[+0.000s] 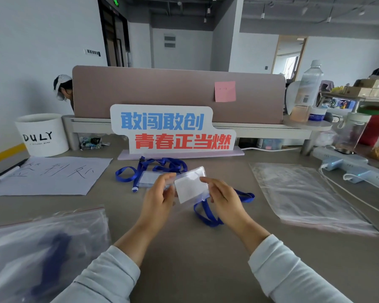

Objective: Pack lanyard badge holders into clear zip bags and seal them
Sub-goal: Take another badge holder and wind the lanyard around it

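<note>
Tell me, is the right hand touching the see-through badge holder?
Touching. The head view shows the right hand pinching the right edge of the badge holder.

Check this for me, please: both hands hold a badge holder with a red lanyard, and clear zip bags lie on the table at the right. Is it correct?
One detail is wrong: the lanyard is blue, not red. The head view shows the left hand and the right hand holding the badge holder, and the clear zip bags do lie at the right.
</note>
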{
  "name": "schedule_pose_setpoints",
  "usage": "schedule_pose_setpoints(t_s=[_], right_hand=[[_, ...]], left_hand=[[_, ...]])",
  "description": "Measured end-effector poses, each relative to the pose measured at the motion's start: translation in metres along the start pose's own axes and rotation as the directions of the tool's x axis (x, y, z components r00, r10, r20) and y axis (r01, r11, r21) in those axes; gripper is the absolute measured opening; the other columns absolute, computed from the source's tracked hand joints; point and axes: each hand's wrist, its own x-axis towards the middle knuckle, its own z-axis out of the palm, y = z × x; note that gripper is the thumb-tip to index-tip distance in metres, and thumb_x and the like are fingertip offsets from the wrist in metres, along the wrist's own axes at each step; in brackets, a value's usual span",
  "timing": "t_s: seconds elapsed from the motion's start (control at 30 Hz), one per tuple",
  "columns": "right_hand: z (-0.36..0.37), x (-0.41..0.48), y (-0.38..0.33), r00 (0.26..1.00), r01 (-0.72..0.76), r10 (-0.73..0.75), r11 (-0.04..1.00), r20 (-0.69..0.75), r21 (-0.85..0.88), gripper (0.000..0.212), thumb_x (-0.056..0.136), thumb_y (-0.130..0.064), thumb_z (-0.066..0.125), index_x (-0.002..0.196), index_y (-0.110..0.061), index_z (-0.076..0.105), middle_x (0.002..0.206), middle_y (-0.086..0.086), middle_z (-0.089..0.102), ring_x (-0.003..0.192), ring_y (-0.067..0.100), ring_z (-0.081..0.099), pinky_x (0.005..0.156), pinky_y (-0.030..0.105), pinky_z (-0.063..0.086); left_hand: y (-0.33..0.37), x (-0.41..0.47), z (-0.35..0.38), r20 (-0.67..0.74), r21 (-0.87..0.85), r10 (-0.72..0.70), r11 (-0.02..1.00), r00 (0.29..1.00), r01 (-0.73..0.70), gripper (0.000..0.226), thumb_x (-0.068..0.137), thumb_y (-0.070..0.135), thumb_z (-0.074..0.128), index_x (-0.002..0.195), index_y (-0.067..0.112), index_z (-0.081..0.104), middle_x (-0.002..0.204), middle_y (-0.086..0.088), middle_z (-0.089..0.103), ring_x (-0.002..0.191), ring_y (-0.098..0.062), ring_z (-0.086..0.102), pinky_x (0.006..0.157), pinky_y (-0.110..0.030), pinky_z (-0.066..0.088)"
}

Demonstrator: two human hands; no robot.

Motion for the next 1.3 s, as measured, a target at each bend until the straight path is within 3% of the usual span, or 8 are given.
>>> schedule_pose_setpoints(t_s=[0.23, 0.4, 0.63, 0.83, 0.97, 1.07, 1.2, 1.3], right_hand=[[0.000, 0.001, -0.006, 0.985, -0.044, 0.093, 0.951, -0.146, 0.307, 0.013, 0.082, -0.008, 0.068, 0.091, -0.015, 0.062, 0.081, 0.001, 0.069, 0.069, 0.005, 0.067, 0.064, 0.015, 0.053], [0.011, 0.000, -0.006, 0.960, -0.146, 0.232, 0.892, -0.157, 0.427, 0.012, 0.077, -0.006, 0.073, 0.073, -0.008, 0.062, 0.077, 0.005, 0.070, 0.063, 0.009, 0.064, 0.057, 0.016, 0.052], [0.014, -0.001, -0.003, 0.962, -0.187, 0.243, 0.920, -0.126, 0.345, 0.014, 0.075, -0.018, 0.076, 0.074, -0.009, 0.066, 0.069, 0.005, 0.071, 0.059, 0.013, 0.065, 0.057, 0.021, 0.052], [0.017, -0.008, -0.007, 0.979, -0.145, 0.170, 0.968, -0.111, 0.203, 0.023, 0.074, -0.027, 0.076, 0.063, -0.010, 0.064, 0.058, 0.001, 0.069, 0.051, 0.010, 0.064, 0.054, 0.018, 0.052], [0.021, -0.008, -0.009, 0.982, -0.137, 0.145, 0.988, -0.123, 0.073, 0.037, 0.071, -0.035, 0.076, 0.076, -0.001, 0.062, 0.063, 0.005, 0.069, 0.054, 0.013, 0.066, 0.059, 0.028, 0.057], [0.023, -0.007, -0.008, 0.981, -0.132, 0.130, 0.991, -0.144, -0.007, 0.038, 0.069, -0.041, 0.075, 0.067, -0.009, 0.055, 0.069, 0.009, 0.069, 0.062, 0.025, 0.067, 0.064, 0.037, 0.057], [0.025, -0.008, -0.007, 0.987, -0.092, 0.082, 0.993, -0.138, -0.071, 0.035, 0.071, -0.038, 0.076, 0.063, -0.015, 0.051, 0.070, 0.007, 0.068, 0.063, 0.022, 0.065, 0.063, 0.035, 0.056], [0.024, -0.008, -0.006, 0.990, -0.081, 0.070, 0.993, -0.122, -0.089, 0.034, 0.070, -0.036, 0.078, 0.066, -0.014, 0.052, 0.071, 0.005, 0.067, 0.064, 0.019, 0.064, 0.062, 0.030, 0.056]], left_hand=[[0.002, -0.002, 0.002, 0.072, 0.007, -0.006, 1.000, 0.997, 0.006, 0.028, 0.094, 0.010, 0.047, 0.122, 0.017, 0.050, 0.120, 0.004, 0.057, 0.111, -0.015, 0.055, 0.078, -0.021, 0.053], [0.004, -0.003, 0.002, 0.042, 0.006, 0.020, 1.000, 0.999, -0.020, 0.030, 0.093, 0.008, 0.049, 0.121, 0.018, 0.052, 0.109, 0.009, 0.059, 0.105, -0.011, 0.059, 0.085, -0.025, 0.053], [0.009, -0.007, 0.004, 0.055, -0.083, 0.002, 0.997, 0.998, 0.003, 0.024, 0.095, 0.010, 0.045, 0.108, 0.028, 0.052, 0.085, 0.004, 0.058, 0.071, -0.004, 0.053, 0.069, -0.023, 0.050], [0.014, -0.010, 0.007, 0.065, -0.218, -0.049, 0.974, 0.997, 0.062, 0.016, 0.089, 0.022, 0.059, 0.101, 0.030, 0.051, 0.104, 0.011, 0.060, 0.097, 0.000, 0.058, 0.073, -0.006, 0.047], [0.014, -0.010, 0.009, 0.026, -0.268, -0.080, 0.960, 0.996, 0.084, 0.021, 0.084, 0.023, 0.065, 0.096, 0.032, 0.050, 0.100, 0.010, 0.062, 0.092, -0.004, 0.062, 0.073, -0.013, 0.050], [0.013, -0.008, 0.009, -0.012, -0.283, -0.092, 0.955, 0.996, 0.085, 0.023, 0.082, 0.019, 0.067, 0.092, 0.031, 0.050, 0.095, 0.008, 0.064, 0.088, -0.005, 0.062, 0.069, -0.008, 0.049], [0.014, -0.006, 0.007, -0.040, -0.305, -0.106, 0.948, 0.994, 0.089, 0.025, 0.080, 0.013, 0.070, 0.089, 0.028, 0.051, 0.087, 0.009, 0.064, 0.077, 0.004, 0.063, 0.065, -0.007, 0.048], [0.011, -0.004, 0.004, -0.084, -0.327, -0.131, 0.940, 0.988, 0.097, 0.024, 0.081, 0.012, 0.069, 0.088, 0.027, 0.052, 0.086, 0.004, 0.065, 0.079, -0.004, 0.062, 0.063, -0.009, 0.049]])
